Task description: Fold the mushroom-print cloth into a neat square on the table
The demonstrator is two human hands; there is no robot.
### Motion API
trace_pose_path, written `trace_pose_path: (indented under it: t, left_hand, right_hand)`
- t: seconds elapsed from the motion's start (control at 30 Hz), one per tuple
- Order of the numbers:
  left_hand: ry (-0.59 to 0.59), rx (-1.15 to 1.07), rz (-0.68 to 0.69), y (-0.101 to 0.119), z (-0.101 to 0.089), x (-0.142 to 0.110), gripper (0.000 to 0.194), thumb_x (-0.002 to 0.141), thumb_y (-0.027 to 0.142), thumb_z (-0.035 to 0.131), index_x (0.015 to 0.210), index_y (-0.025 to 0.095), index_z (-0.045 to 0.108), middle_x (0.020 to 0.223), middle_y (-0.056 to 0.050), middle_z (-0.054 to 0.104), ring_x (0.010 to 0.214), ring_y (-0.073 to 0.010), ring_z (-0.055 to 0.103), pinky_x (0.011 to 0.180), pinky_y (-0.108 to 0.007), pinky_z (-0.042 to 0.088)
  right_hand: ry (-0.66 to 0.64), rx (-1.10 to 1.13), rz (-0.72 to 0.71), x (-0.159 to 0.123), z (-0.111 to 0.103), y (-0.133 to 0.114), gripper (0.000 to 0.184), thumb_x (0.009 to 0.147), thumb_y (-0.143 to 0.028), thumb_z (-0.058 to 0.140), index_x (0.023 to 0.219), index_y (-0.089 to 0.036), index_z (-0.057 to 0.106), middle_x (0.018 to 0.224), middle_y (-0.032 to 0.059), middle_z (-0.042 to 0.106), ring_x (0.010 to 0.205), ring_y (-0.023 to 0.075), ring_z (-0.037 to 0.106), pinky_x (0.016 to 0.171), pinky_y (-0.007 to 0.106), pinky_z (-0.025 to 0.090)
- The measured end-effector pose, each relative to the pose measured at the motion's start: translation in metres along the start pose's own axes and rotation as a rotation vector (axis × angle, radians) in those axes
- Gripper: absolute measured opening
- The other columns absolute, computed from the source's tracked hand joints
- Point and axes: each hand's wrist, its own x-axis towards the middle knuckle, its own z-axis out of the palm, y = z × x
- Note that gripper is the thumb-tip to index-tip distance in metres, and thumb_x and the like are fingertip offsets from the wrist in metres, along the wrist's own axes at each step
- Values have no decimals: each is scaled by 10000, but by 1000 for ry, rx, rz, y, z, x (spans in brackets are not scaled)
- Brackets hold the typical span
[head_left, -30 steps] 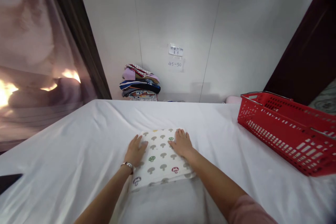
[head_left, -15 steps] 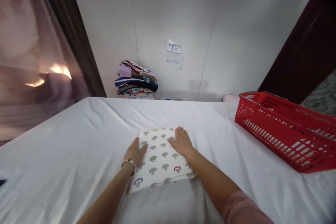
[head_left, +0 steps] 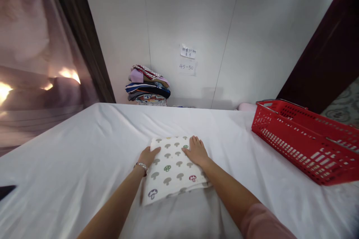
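Observation:
A folded white cloth printed with grey mushrooms, plus a few coloured ones, lies on the white-covered table in front of me. My left hand, with a bracelet at the wrist, is at its left edge. The thumb lies over the cloth, while the other fingers are mostly out of sight at or under the edge. On the upper right corner, my right hand rests flat with the fingers stretched out and the thumb pointing inward.
A red plastic basket with metal handles stands on the table at the right. Behind the table's far edge is a stack of folded clothes. Paper labels are stuck to the wall. A dark object shows at the left edge.
My left hand's fingers, visible beside the cloth earlier, are now mostly hidden at its edge. The cloth's left side has shifted slightly right. My right hand stays at the upper right corner.

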Motion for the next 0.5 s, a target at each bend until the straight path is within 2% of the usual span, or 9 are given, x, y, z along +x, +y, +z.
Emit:
trace_pose_path:
  t: [0.1,0.17,0.37,0.43,0.5]
  left_hand:
    - [10,24,-8,-1,1,0,438,752,462,576,1026,120,577,1028,-135,661,897,-261,640,716,-319,502]
    - [13,20,-19,0,1,-1,454,752,471,573,1039,120,572,1040,-134,658,906,-258,637,724,-311,497]
    - [16,5,-37,9,0,2,508,794,547,477,1003,98,589,1046,-146,653,933,-247,628,730,-283,478]
    - [15,31,-48,9,-1,4,460,809,505,474,963,91,602,1025,-157,657,939,-252,624,748,-283,465]
    - [22,60,-53,8,-1,6,416,811,466,483,946,92,607,1020,-162,656,953,-260,618,765,-288,453]
  right_hand:
    - [-39,-6,16,1,-5,-8,804,852,-594,289,1418,-31,187,1495,159,113,1376,272,54,1092,394,34]
    - [-40,-9,-2,3,-8,-24,808,852,-599,286,1414,-25,198,1495,166,105,1377,277,40,1093,403,20]
    - [14,35,-255,8,1,-91,791,851,-610,294,1415,-61,212,1499,147,111,1380,251,33,1097,405,22]
    - [20,44,-305,11,8,-101,770,863,-591,292,1407,-49,227,1494,159,128,1379,257,42,1096,419,31]
    - [3,42,-312,14,15,-100,758,869,-584,292,1405,-53,231,1490,160,151,1377,259,62,1094,428,40]
